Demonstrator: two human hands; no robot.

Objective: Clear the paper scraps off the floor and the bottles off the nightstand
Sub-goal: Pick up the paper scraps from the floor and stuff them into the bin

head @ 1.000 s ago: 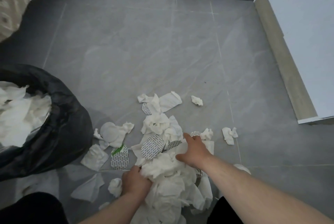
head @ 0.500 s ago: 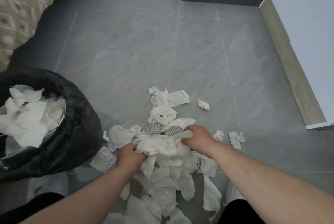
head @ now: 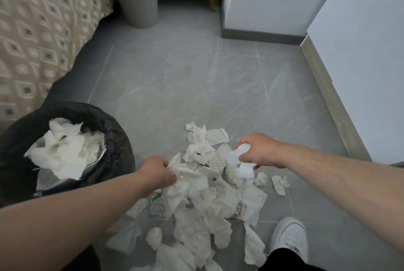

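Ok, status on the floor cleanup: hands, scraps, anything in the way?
Left hand gripping the paper scrap pile. Right hand clutching a white scrap. Black-bagged bin left of pile, part full; nothing blocking it.

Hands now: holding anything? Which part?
Yes: left hand grips the scrap pile at its left edge; right hand clutches a white scrap by its upper end.

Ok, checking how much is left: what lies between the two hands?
In the head view, crumpled white paper scraps and round printed pieces lie heaped between the left hand and the right hand, both gripping paper.
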